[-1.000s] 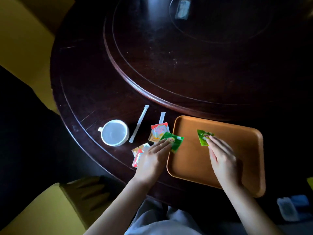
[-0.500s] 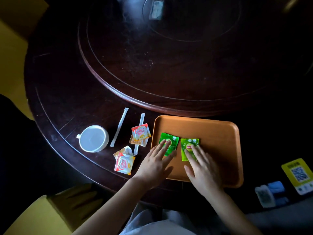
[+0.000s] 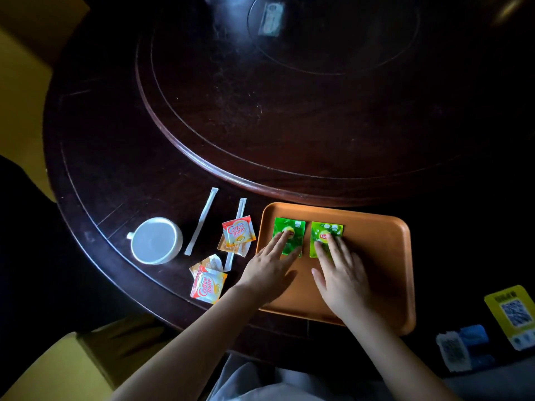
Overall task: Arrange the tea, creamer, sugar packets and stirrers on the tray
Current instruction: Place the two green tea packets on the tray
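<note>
Two green tea packets lie side by side at the far left of the orange tray (image 3: 379,256). My left hand (image 3: 269,270) rests flat with its fingertips on the left tea packet (image 3: 291,227). My right hand (image 3: 341,273) presses its spread fingers on the right tea packet (image 3: 325,231). Left of the tray, on the dark table, lie a creamer packet (image 3: 238,231) over a brownish sachet, another creamer packet (image 3: 207,286) nearer me, and two wrapped white stirrers (image 3: 201,221) (image 3: 236,235).
A white cup (image 3: 156,240) stands left of the stirrers. A raised round turntable (image 3: 289,111) fills the table's middle, just beyond the tray. Yellow and blue QR cards (image 3: 512,314) sit at the lower right. A yellow chair (image 3: 58,369) is at the lower left.
Both hands have brought the tea packets down onto the tray and laid them flat side by side; the left packet came over from the tray's edge. The camera view has shifted.
</note>
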The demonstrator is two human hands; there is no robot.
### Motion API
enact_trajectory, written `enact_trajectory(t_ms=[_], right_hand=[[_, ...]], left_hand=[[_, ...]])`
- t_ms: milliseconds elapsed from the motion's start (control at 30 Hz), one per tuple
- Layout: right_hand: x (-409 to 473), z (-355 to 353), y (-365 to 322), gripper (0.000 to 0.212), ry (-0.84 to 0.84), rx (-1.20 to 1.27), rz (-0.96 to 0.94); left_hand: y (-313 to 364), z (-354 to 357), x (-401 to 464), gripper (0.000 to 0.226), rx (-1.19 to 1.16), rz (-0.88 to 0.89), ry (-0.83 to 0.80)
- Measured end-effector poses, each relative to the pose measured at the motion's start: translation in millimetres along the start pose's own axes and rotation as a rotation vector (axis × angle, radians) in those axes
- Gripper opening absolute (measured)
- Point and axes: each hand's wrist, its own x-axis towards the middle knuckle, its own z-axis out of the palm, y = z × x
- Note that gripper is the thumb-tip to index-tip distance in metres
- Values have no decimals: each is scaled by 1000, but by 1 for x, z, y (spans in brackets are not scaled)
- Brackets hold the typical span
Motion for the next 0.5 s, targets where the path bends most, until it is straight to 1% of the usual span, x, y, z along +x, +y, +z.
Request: enact_trajectory(t_ms=[100, 200, 367, 433, 500], right_hand=[[9, 2, 2, 51, 32, -2, -2], [15, 2, 4, 59, 40, -8, 0], [22, 1, 3, 60, 58, -11, 9], [24, 1, 4, 59, 70, -11, 8], [26, 2, 5, 54, 94, -9, -3]], left_hand=[[-1, -5, 10, 53, 12, -14, -5], [-2, -9, 16, 53, 8, -24, -1], [-3, -10, 20, 53, 11, -35, -2], [-4, -13, 22, 53, 20, -37, -5], [-4, -16, 24, 53, 23, -42, -7]])
